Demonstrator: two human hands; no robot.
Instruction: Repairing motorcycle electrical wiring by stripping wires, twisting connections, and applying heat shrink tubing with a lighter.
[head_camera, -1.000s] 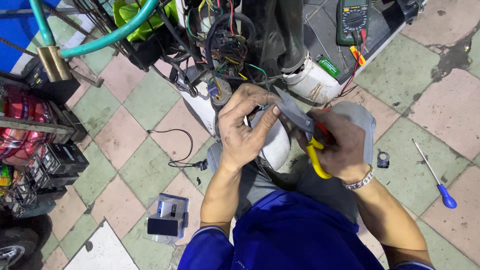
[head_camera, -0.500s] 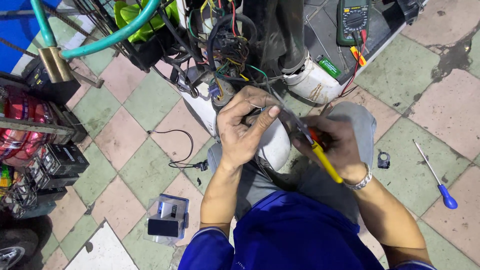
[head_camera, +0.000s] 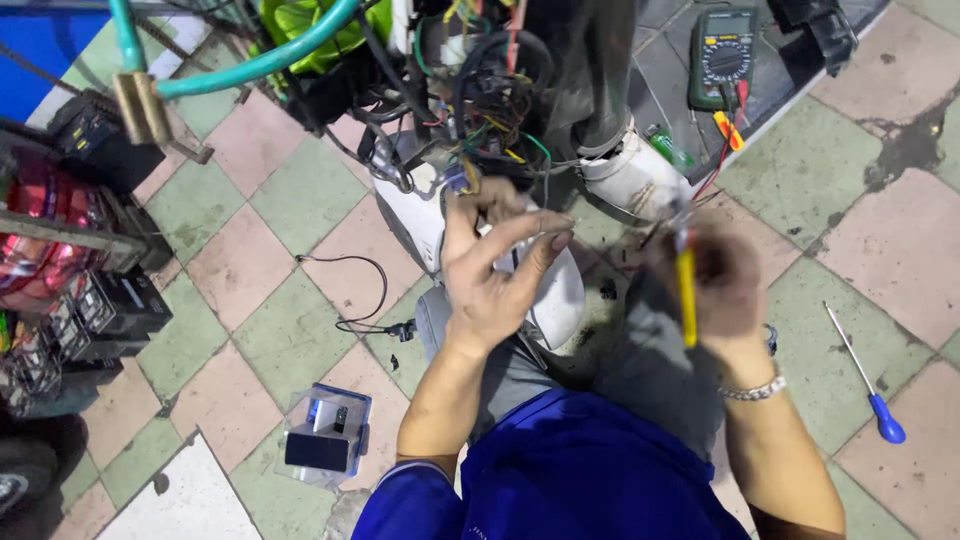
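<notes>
We see the left hand (head_camera: 495, 275) half open, fingers raised just below the scooter's wire bundle (head_camera: 480, 110). Right of that bundle, the blurred right hand (head_camera: 725, 285) grips a yellow-handled tool (head_camera: 687, 295).

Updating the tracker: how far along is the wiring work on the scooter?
Done: panels look off, wire bundle exposed, multimeter laid out. In hand: left hand pinches something small below the wires, too small to identify; right hand, blurred, grips a yellow-handled tool. Left: wires hang loose, blue screwdriver lies on the floor tiles, nothing closed up.
</notes>
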